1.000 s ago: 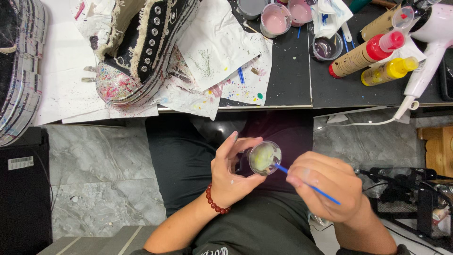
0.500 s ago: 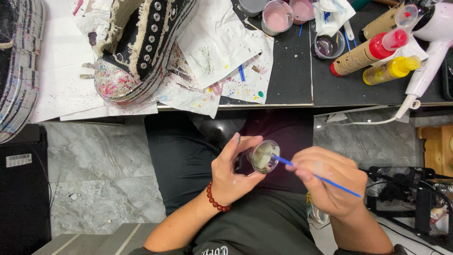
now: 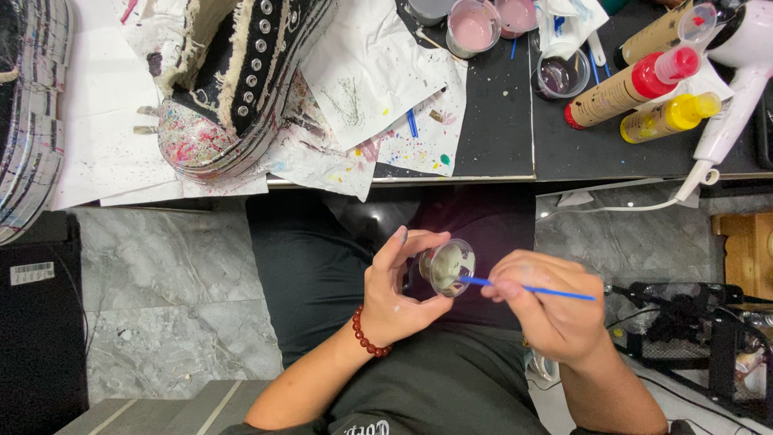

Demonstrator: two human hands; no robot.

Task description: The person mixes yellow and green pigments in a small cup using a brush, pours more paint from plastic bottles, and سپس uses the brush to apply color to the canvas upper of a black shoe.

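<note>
While left hand [image 3: 396, 300] fingers grip a small cup [image 3: 448, 266], right hand [image 3: 551, 310] pinching a blue brush [image 3: 527, 287], black table [image 3: 499, 121] above grey marble floor [image 3: 153, 306].

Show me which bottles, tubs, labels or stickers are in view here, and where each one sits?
Tan squeeze bottle, red cap: lying at the desk's right.
Yellow-capped bottle: lying just below it.
Pink paint cups: two round tubs, desk's top middle.
Clear cup, dark liquid: beside the bottles.
White sticker: rectangular, on the black box at left.
Small clear cup: in the left hand; right hand dips a blue brush.
</note>
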